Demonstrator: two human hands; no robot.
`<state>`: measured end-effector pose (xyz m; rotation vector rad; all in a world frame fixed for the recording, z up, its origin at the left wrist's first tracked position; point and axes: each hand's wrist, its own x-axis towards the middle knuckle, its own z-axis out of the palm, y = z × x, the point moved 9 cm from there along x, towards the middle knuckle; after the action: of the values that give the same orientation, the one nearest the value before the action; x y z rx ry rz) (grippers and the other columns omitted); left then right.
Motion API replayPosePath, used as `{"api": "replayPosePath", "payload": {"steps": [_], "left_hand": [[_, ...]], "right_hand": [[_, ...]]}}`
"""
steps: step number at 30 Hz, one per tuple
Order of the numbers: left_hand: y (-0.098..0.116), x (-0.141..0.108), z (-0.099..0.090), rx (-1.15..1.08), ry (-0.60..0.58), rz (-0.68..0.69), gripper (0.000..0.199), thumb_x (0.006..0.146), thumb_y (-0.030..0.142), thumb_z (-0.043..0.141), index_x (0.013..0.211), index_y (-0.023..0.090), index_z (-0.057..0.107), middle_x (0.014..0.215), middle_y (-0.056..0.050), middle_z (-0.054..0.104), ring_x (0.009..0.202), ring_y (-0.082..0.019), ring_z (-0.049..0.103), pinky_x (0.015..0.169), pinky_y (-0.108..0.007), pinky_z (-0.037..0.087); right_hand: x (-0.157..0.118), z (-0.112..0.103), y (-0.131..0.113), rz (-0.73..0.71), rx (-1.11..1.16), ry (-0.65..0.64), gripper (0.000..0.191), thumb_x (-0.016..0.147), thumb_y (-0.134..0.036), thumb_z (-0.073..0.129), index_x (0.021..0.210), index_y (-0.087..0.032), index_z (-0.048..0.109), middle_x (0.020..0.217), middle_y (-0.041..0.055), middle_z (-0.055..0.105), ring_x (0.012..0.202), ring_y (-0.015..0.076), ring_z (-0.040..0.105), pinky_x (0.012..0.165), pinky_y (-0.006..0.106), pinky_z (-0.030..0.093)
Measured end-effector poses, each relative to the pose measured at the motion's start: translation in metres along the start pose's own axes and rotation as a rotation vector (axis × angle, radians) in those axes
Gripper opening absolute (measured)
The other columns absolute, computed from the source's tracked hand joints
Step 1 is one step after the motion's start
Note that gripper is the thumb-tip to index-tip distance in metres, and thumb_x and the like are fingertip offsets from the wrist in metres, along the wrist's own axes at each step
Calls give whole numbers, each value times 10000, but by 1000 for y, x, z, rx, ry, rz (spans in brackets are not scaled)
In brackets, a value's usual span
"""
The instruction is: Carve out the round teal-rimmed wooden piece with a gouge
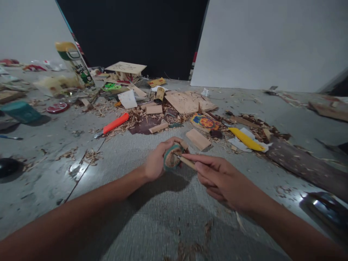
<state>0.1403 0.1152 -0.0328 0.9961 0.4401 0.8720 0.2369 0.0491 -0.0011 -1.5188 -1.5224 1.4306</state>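
Observation:
My left hand (156, 161) is closed around a small round wooden piece (171, 158) with a teal rim and a rough brown face turned toward me. In my right hand (217, 175) a thin wooden-handled tool (188, 162) is pinched like a pencil. Its dark, narrow tip meets or nearly meets the brown face; contact cannot be made out. Both hands are just above the grey floor. Beyond them lie a flat wooden block (198, 139), a painted wooden piece (205, 122), an orange-handled cutter (115, 123) and a yellow cutter (246, 139).
Wood shavings (92, 156) and scraps spread across the floor (119, 221). A thin board (187, 101) lies farther back, near a small wooden structure (126, 68). On the left are a tall container (77, 67), a teal block (21, 111) and a red lid (57, 107). A glossy black object (330, 206) sits right.

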Motion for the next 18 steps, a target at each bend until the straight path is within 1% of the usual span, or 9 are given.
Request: {"api": "replayPosePath", "payload": {"steps": [1, 3, 4, 6, 8, 10, 12, 15, 18], "left_hand": [[0, 1, -2, -8, 10, 6, 317, 796, 463, 533, 884, 166, 597, 786, -37, 613, 640, -147, 553, 591, -264, 471], [1, 0, -3, -1, 20, 9, 318, 815, 459, 522, 899, 164, 605, 802, -38, 619, 656, -150, 561, 604, -267, 479], [1, 0, -3, 3, 18, 8, 318, 825, 458, 520, 901, 162, 610, 808, -39, 621, 667, -149, 565, 615, -265, 480], [1, -2, -1, 14, -2, 6, 323, 832, 457, 524, 906, 157, 619, 828, -44, 628, 712, -153, 580, 651, -260, 481], [2, -3, 3, 23, -31, 18, 331, 821, 457, 536, 909, 152, 628, 837, -52, 632, 758, -163, 592, 687, -264, 482], [2, -4, 4, 36, -43, 24, 334, 826, 458, 531, 916, 150, 627, 837, -54, 630, 784, -171, 596, 707, -269, 479], [2, -4, 4, 50, -48, 24, 325, 835, 458, 530, 914, 154, 616, 835, -52, 624, 781, -169, 590, 697, -267, 473], [2, -4, 4, 66, -53, 18, 332, 835, 478, 534, 916, 162, 598, 835, -50, 617, 761, -165, 581, 677, -265, 465], [3, -3, 5, 80, -51, 27, 342, 835, 495, 525, 913, 167, 584, 855, -55, 610, 769, -167, 576, 667, -266, 458]], "right_hand": [[0, -5, -3, -21, -43, 32, 436, 954, -349, 468, 1325, -226, 661, 486, -72, 350, 398, 90, 215, 369, 210, 219], [-5, -12, -13, -103, -202, 120, 394, 936, -328, 509, 1275, -264, 700, 580, -6, 575, 435, 101, 342, 397, 221, 283], [-8, -14, -18, -143, -279, 153, 379, 932, -320, 518, 1256, -288, 712, 686, 26, 679, 464, 112, 407, 413, 231, 318], [-13, -10, -21, -179, -366, 156, 374, 940, -324, 502, 1251, -325, 710, 893, 44, 774, 501, 131, 492, 435, 250, 372], [-15, -5, -20, -181, -399, 123, 384, 949, -327, 482, 1266, -326, 699, 996, 37, 788, 485, 129, 505, 424, 253, 381], [-16, -1, -18, -179, -422, 100, 398, 953, -316, 468, 1286, -299, 686, 1009, 37, 791, 455, 117, 483, 406, 245, 364], [-15, 0, -19, -196, -460, 98, 409, 955, -300, 454, 1291, -263, 684, 974, 43, 796, 429, 109, 449, 384, 238, 330], [-15, 1, -23, -240, -509, 113, 417, 955, -280, 439, 1282, -222, 690, 865, 47, 798, 401, 109, 431, 365, 234, 305], [-16, 1, -26, -280, -547, 120, 424, 944, -247, 440, 1287, -207, 686, 803, 50, 795, 417, 124, 500, 372, 231, 339]]}}
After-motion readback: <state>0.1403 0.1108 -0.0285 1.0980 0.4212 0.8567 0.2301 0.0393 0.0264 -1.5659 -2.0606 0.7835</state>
